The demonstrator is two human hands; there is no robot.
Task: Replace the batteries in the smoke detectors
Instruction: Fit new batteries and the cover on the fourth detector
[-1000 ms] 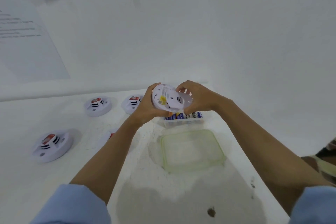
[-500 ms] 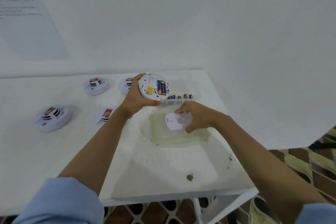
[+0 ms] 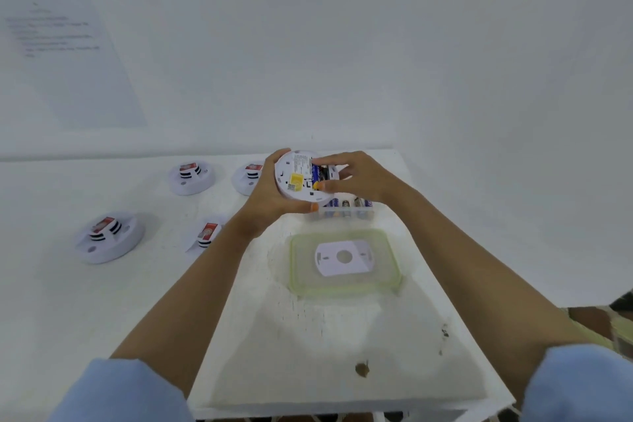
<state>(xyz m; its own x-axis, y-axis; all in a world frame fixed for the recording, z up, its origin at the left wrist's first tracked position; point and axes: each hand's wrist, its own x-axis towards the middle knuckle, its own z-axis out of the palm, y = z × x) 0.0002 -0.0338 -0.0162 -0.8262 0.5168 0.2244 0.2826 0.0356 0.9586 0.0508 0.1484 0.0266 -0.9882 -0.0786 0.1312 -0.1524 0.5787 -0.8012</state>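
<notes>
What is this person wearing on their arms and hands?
The left sleeve and right sleeve are light blue and end near the elbows; forearms are bare. The left hand and right hand wear no gloves; no watch or ring shows. Both thumbnails look painted orange.

Right hand (image 3: 356, 178) half hides battery bay (image 3: 317, 175) of held detector (image 3: 296, 178); grip unclear. Left forearm (image 3: 205, 284) covers part of table detector (image 3: 205, 233).

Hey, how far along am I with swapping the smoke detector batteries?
Done: the back cover is off one detector and lies on the green-rimmed lid. In hand: the left hand holds that detector while the right hand pinches the batteries seated in it. Left: fit fresh ones from the battery box, refit the cover, then likely the four closed detectors on the table.
</notes>
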